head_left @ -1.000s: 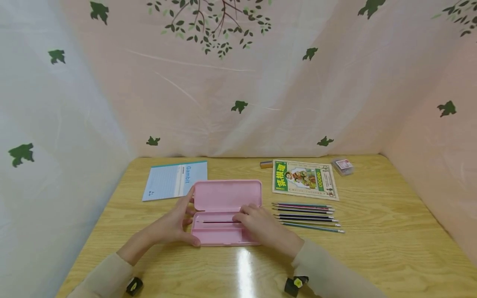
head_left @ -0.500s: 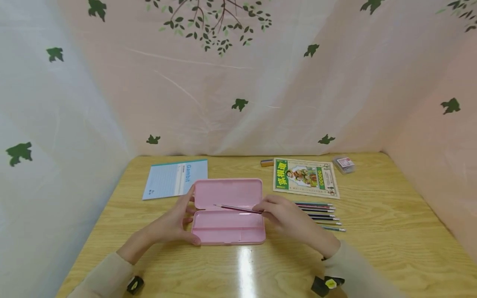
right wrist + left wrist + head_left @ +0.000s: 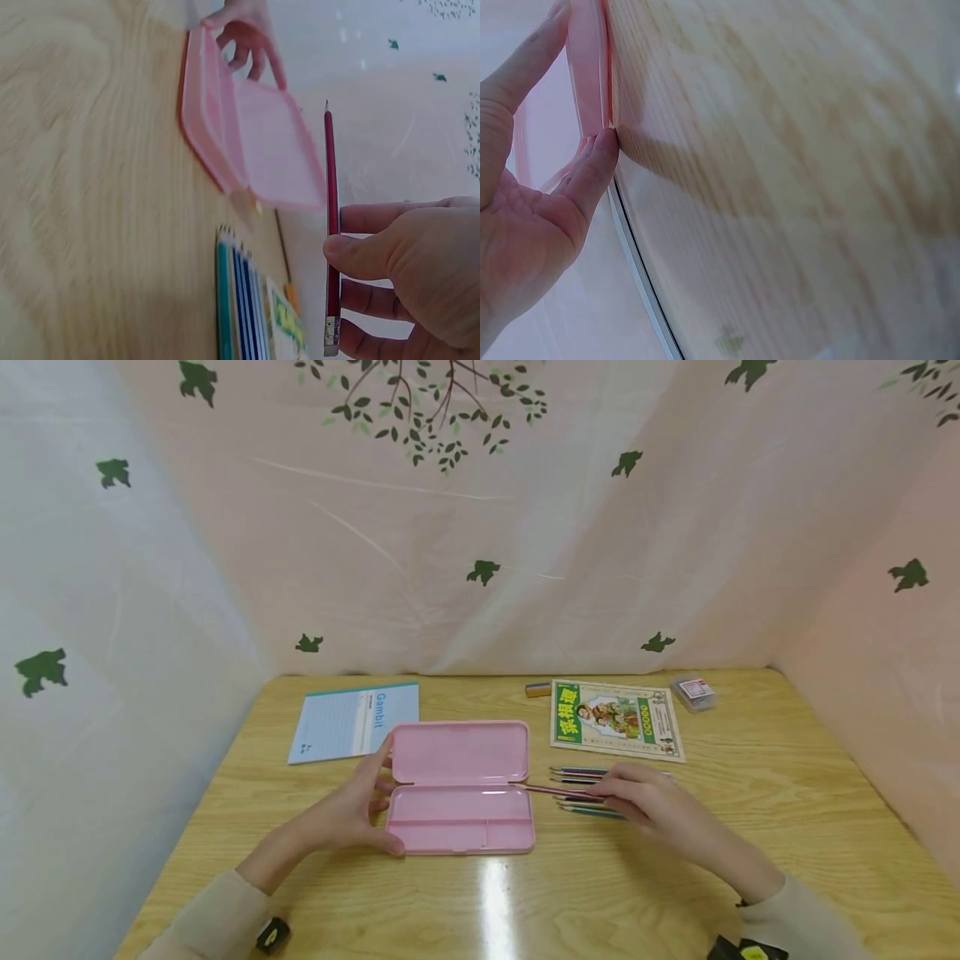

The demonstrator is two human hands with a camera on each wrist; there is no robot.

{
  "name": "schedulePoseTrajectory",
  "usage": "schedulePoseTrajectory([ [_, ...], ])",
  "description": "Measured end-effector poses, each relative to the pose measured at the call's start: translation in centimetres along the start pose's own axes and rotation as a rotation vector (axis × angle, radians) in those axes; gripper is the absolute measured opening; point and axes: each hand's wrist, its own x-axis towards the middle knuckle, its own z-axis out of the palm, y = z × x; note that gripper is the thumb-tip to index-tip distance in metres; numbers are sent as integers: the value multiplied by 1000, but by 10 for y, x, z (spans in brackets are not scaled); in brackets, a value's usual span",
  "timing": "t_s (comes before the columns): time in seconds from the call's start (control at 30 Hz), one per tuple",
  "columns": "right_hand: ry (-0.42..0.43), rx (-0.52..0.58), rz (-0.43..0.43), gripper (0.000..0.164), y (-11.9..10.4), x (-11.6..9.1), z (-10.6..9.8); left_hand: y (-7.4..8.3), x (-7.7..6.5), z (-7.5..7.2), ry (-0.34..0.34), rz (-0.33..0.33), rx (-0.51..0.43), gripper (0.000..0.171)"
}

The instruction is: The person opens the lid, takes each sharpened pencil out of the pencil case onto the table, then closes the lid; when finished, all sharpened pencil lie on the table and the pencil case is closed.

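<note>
A pink pencil case (image 3: 460, 753) lies with its lid raised back in the head view; its compartments show bare pink plastic. My left hand (image 3: 351, 803) holds the case's left end, thumb at the front corner and fingers by the lid and hinge. To the right of the case, my right hand (image 3: 663, 802) pinches a dark red pencil (image 3: 332, 172) between thumb and fingers. In the right wrist view its sharpened tip is away from the hand, its eraser end near the lower fingers. Beneath the right hand lies a row of pencils (image 3: 588, 810), partly hidden by it.
A blue notebook (image 3: 352, 722) lies behind the case at left. Behind the pencils are a green-and-cream booklet (image 3: 617, 720), a small orange-and-blue block (image 3: 537, 690) and a small clear box (image 3: 694, 692). Patterned cloth (image 3: 375, 568) encloses the wooden table (image 3: 787, 777).
My right hand has lifted the dark red pencil out of the case and carried it right, over the row of pencils. My left hand has stayed on the case.
</note>
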Motion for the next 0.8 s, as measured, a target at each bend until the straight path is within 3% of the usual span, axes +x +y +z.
schedulePoseTrajectory([
  [0.3,-20,-74,-11,40,21,-43,-1,0,-1,-1,-2,-24,10,146],
  [0.43,-33,-116,27,39,24,-58,1,-1,-1,0,-5,-44,8,147],
  [0.8,-44,-180,76,38,31,-74,9,-1,1,0,1,-26,-8,148],
])
